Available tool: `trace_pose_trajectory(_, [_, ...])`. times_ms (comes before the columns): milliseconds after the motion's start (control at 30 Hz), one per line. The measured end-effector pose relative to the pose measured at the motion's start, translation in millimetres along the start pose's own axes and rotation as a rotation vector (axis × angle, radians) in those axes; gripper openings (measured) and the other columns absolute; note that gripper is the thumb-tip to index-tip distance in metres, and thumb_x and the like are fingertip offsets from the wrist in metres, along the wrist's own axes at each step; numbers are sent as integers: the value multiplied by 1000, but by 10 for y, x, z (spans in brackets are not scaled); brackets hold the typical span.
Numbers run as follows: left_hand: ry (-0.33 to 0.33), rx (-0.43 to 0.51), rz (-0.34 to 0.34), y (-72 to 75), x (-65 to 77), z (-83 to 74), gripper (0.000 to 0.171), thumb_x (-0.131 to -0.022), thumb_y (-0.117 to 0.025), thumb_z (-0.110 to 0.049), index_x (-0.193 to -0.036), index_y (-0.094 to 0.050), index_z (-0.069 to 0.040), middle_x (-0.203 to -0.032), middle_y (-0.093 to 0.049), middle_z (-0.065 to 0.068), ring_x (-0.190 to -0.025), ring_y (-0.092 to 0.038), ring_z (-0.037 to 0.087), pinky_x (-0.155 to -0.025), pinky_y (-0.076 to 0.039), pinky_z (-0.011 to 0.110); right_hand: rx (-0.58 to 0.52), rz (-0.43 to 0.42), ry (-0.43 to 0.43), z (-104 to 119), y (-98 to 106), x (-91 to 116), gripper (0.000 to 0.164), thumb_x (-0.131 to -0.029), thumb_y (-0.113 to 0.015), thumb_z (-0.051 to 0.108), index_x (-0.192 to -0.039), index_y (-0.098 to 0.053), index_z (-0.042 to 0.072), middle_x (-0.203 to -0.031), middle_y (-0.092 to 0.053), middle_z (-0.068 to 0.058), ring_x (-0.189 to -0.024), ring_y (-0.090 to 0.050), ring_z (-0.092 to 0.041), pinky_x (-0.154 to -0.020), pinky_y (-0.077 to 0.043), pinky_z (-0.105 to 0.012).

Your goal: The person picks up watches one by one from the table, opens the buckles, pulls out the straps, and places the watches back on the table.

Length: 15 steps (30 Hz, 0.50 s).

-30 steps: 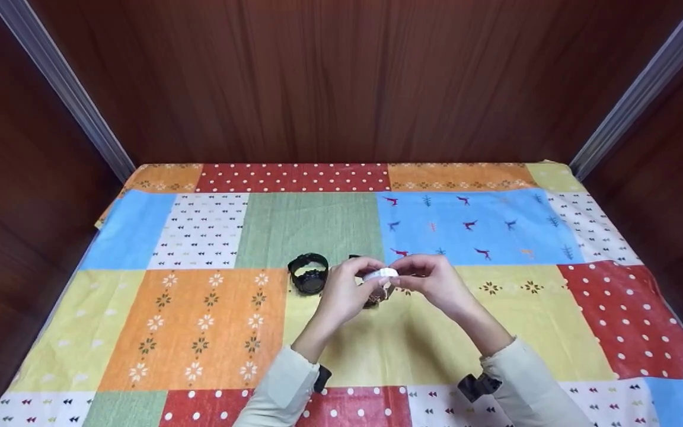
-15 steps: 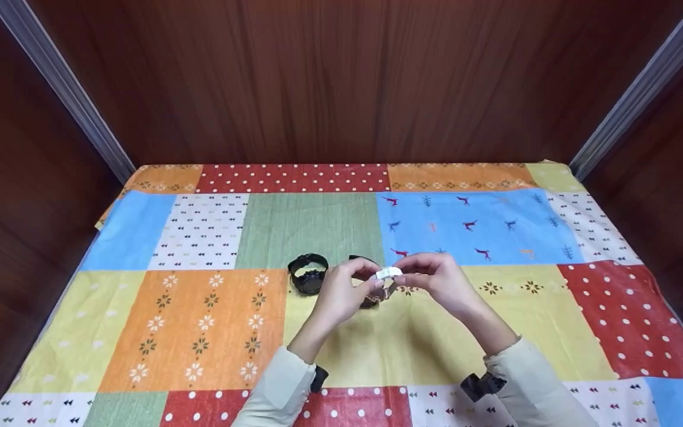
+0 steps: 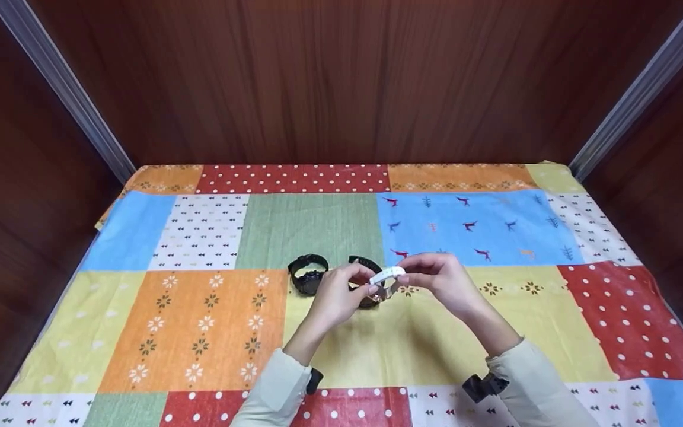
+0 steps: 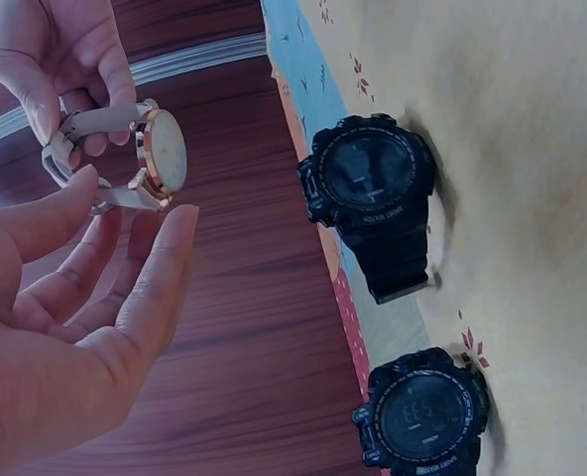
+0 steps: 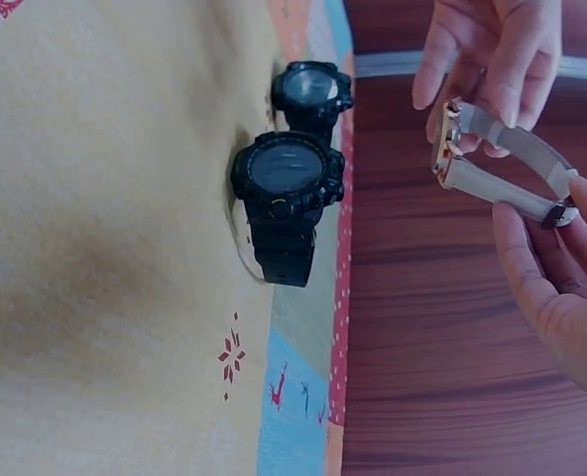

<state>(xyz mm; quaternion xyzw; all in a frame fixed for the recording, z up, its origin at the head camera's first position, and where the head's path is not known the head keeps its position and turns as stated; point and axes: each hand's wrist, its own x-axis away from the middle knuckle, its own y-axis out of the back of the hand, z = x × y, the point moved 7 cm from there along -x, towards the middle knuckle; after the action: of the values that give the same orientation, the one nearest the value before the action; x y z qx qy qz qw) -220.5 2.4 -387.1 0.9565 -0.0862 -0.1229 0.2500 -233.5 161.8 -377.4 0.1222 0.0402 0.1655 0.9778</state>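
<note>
A wristwatch [image 3: 387, 274] with a pale strap and a rose-gold rim is held up between both hands, above the cloth. Its strap forms a loop, and its light dial [image 4: 169, 151] faces sideways in the left wrist view. My left hand [image 3: 335, 299] pinches the strap near the case with thumb and fingers. At the buckle end of the strap, my right hand [image 3: 441, 287] grips between thumb and fingers. Two black digital sports watches stand on the cloth below: one [image 4: 363, 169] behind the held watch, the other [image 3: 308, 281] left of my left hand.
A patchwork tablecloth [image 3: 199, 332] in coloured squares covers the table. Dark wood-grain panels [image 3: 341, 83] enclose it at the back and both sides, with metal strips at the corners. Dark wrist cameras [image 3: 484, 386] sit at the sleeves.
My left hand has shifted slightly left and down, while the right has stayed near its place. The pale strap has tilted and more of it shows between the hands.
</note>
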Motion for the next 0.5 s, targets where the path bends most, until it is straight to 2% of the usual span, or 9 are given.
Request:
trace_pose_trajectory(333, [58, -1, 72, -11, 10, 71, 12, -78, -70, -6, -90, -67, -7, -85, -67, 1, -79, -61, 16, -73, -47, 29, -56, 15, -25, -46, -11, -1, 26, -78, -70, 4, -100, -65, -8, -92, -66, -14, -81, -64, -19, -77, -50, -33])
trace_pose_trajectory(500, [71, -3, 65, 25, 1, 55, 18, -78, -71, -10, -95, -67, -7, -90, -67, 3, -88, -61, 19, -80, -45, 35, -43, 12, -23, -52, -16, -6, 26, -77, -70, 5, -99, -65, -7, -91, -66, -13, -80, -64, -18, -76, -51, -33])
